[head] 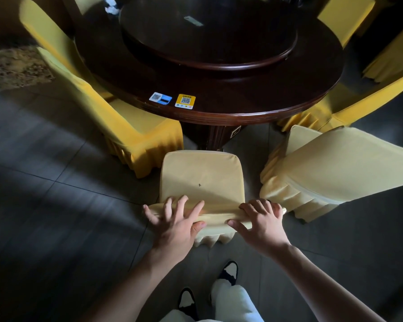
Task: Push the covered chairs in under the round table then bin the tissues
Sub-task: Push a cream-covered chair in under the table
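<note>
Head view. A pale-yellow fabric-covered chair (201, 180) stands on the dark grey tiled floor (56, 173), its seat facing the round dark-brown wooden counter (219, 108) and not yet under its edge; the seat front lies near the counter's pedestal (215, 135). Both hands rest on the top rail of the chair back. The left hand (177, 219) lies over the rail with fingers spread and only lightly bent, thumb on the near side. The right hand (263, 219) curls its fingers over the rail, thumb stretched along the near face, so it grips the chair.

The loose cover is soft and probably slides over the frame beneath, so a hold that presses through the cloth onto the stiff top rail, as here, should steer best. The chair looks moderately light, and its pleated skirt may drag or catch on the tiles.

A deeper-yellow covered chair (135, 126) at left sits partly tucked in; another pale covered chair (330, 168) at right stands turned at an angle, clear of the counter. Crumpled white tissues (111, 5) lie at the counter's far left edge, beside the raised turntable (209, 36). Two square QR-code stickers (172, 99) mark the near rim.
</note>
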